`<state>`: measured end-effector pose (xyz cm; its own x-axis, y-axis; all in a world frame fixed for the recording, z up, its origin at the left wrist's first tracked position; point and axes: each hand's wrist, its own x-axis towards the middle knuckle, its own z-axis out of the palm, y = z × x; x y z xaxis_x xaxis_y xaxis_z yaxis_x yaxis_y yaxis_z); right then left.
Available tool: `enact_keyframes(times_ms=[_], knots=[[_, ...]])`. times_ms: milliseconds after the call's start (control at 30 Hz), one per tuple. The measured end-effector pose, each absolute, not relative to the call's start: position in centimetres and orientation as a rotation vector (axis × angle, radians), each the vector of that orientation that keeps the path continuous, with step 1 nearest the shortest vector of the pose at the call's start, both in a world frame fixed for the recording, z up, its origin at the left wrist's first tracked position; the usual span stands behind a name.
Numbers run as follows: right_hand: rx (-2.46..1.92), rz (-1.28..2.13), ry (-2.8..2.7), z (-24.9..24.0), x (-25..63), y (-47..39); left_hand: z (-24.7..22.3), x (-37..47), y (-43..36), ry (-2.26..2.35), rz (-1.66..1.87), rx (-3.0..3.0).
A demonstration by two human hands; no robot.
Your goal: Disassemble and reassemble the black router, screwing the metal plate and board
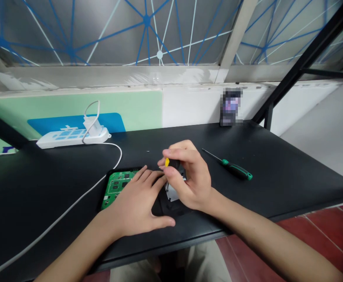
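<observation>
An opened black device with a green circuit board point(116, 187) lies near the table's front edge. My left hand point(139, 199) rests flat over its middle with the fingers spread, covering part of the board. To the right of those fingers, a silvery plate point(173, 192) shows in the device's dark right part. Above that plate my right hand point(190, 172) is closed round a screwdriver with a black and yellow handle point(173, 163). Its shaft is mostly hidden, and I cannot make out where the tip touches.
A green and black screwdriver point(237, 169) lies to the right. A white power strip point(71, 137) with a plugged-in charger stands back left, its white cable point(80, 197) crossing the left side. A phone-like object point(230, 107) leans on the wall. A tiny piece point(148, 151) lies behind the device.
</observation>
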<state>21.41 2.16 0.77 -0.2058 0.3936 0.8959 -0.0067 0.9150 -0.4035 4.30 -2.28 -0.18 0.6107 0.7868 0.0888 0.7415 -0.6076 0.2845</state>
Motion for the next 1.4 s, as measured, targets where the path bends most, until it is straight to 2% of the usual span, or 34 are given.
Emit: enact_keyframes(times_ms=[133,533,800,1067,1400], knots=[[-0.290,0.475,-1.757,0.73,21.53,1.83,-0.24,4.26,-2.21,1.255,0.350,2.611],[-0.334,0.222,-1.750,1.35,21.59,2.49,-0.09,4.36,-2.33,1.278,0.263,2.617],[-0.290,0.425,-1.734,0.81,21.72,2.28,0.03,4.40,-2.19,1.277,0.243,2.632],[-0.335,0.155,-1.733,1.48,21.82,2.35,-0.10,4.34,-2.35,1.286,0.253,2.597],[-0.301,0.350,-1.801,1.34,21.98,1.86,-0.15,4.43,-2.23,1.277,0.301,2.592]])
